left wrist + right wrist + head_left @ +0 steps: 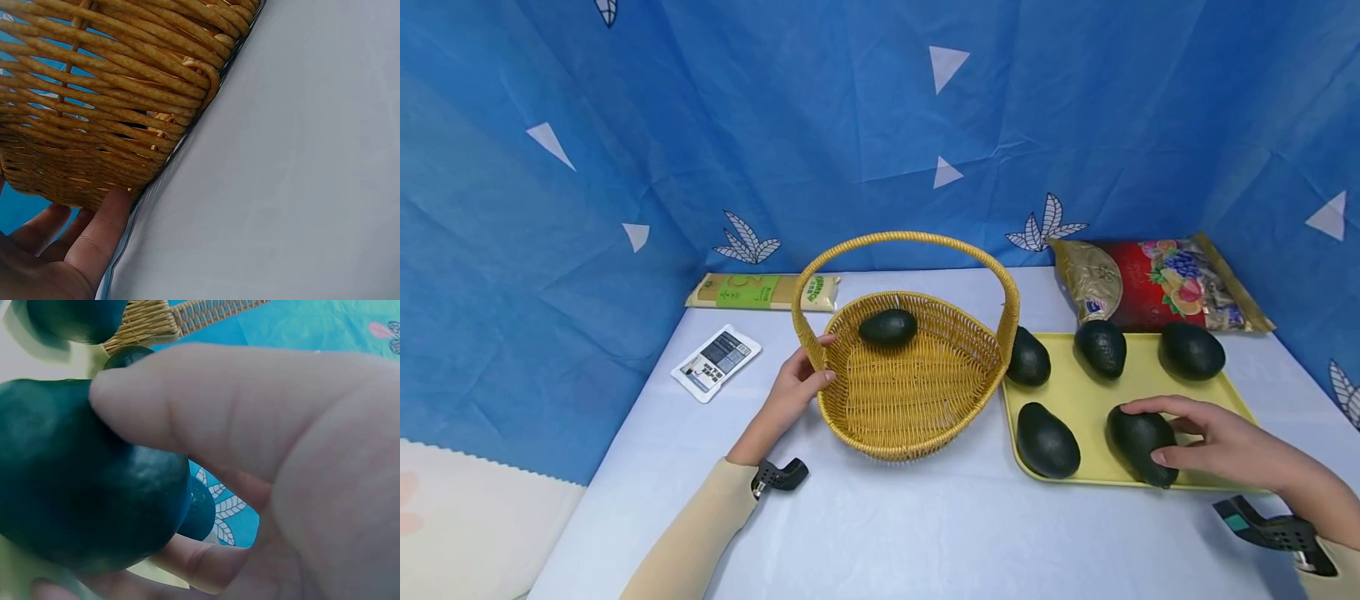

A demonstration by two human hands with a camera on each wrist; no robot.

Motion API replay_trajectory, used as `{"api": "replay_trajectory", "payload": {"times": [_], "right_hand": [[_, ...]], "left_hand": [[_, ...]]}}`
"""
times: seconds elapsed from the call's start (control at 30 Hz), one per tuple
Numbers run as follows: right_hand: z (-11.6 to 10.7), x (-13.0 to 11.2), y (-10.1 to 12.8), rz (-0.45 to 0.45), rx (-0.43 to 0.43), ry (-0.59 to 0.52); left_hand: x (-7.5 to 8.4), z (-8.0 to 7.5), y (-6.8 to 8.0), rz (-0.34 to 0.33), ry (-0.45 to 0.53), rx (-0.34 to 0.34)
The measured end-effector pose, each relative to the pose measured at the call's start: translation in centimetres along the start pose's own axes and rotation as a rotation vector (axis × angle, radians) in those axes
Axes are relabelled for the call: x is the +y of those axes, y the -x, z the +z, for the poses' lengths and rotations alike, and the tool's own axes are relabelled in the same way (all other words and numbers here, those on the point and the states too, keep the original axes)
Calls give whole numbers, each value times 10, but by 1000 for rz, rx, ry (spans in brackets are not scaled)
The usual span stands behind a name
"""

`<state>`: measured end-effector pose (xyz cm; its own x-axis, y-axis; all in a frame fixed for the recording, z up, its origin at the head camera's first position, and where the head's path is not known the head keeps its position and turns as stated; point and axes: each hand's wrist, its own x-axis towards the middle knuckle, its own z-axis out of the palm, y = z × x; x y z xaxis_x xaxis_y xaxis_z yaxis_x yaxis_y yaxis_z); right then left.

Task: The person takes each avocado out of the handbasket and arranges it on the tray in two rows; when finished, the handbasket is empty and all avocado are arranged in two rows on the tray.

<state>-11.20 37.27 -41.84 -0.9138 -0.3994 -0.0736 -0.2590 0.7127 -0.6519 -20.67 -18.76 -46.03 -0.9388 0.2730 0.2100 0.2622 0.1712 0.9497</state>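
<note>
A golden woven basket (902, 400) with a tall arched handle stands in the middle of the table in the head view. One dark green avocado (888, 327) lies inside, near its back left. At the basket's left side, by the foot of the handle, my left hand (796, 382) holds the wall with thumb and fingers. My right hand (1217, 437) grips a dark avocado (1138, 446) at the front of the yellow tray (1086, 408), thumb on the near side and fingers round the far side. In the right wrist view this avocado (87, 481) fills the left half.
Several other avocados lie on the tray, one (1048, 440) at its front left corner. A red and gold bag (1172, 283) lies behind the tray. Back left are a long green-and-tan packet (760, 292) and a white pouch (717, 363). Blue cloth (880, 125) walls the back.
</note>
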Motion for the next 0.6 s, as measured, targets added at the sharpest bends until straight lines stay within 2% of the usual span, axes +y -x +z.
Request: {"api": "replay_trajectory", "payload": {"times": [0.17,0.4,0.6], "right_hand": [[1,0,-1,-2,24,23],[1,3,-1,-48,32,-26],[1,2,-2,-22,32,-39]], "left_hand": [[0,0,0,-5,2,0],[0,0,0,-13,-4,2],[0,0,-1,-20,4,3]]}}
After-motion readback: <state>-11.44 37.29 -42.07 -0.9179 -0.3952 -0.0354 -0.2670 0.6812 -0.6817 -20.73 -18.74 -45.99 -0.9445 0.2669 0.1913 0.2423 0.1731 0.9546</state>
